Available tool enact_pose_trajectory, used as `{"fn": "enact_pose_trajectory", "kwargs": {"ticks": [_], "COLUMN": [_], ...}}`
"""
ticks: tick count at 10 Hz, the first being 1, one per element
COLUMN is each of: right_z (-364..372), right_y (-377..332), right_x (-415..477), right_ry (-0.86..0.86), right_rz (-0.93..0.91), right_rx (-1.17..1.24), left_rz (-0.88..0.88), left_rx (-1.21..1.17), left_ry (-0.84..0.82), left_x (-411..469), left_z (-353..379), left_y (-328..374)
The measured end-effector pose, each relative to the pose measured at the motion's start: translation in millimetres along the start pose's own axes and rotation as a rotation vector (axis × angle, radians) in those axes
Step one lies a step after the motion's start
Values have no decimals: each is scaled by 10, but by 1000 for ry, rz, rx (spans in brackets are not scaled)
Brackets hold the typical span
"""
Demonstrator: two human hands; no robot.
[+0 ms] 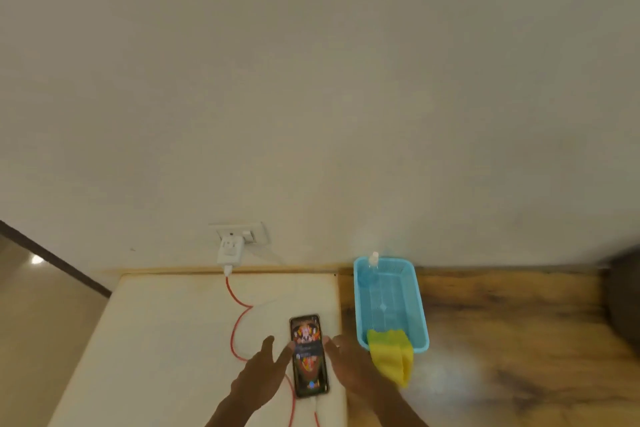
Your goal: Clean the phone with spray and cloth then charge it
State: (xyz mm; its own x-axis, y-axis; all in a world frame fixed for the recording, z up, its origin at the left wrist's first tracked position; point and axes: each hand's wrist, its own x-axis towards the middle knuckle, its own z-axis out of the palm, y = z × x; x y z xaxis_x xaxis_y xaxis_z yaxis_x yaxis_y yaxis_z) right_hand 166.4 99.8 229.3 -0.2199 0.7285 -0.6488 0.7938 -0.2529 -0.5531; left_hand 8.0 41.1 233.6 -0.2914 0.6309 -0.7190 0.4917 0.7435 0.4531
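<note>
A phone (309,355) lies face up with its screen lit on the white surface (166,340). A red cable (239,322) loops from the white charger (229,251) in the wall socket down to the phone's near end. My left hand (265,373) rests flat just left of the phone, fingers apart, fingertips touching its edge. My right hand (349,362) lies at the phone's right edge, fingers spread. A yellow cloth (391,354) hangs over the near rim of a blue basket (420,308). A small spray bottle (372,262) stands at the basket's far end.
The basket sits on a wood-grain counter (502,322) to the right of the white surface. A dark object (623,291) stands at the far right edge. The wall rises directly behind. Floor shows at the left beyond the white surface.
</note>
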Motion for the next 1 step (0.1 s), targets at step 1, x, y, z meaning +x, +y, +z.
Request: {"fn": "enact_pose_trajectory", "kwargs": {"ticks": [1], "right_z": [-484], "right_y": [-541], "right_x": [-93], "right_ry": [-47], "right_rz": [-54], "right_rx": [230], "left_rz": [27], "left_rx": [-243], "left_ry": [-9], "left_x": [-213], "left_z": [-514], "left_y": [545]}}
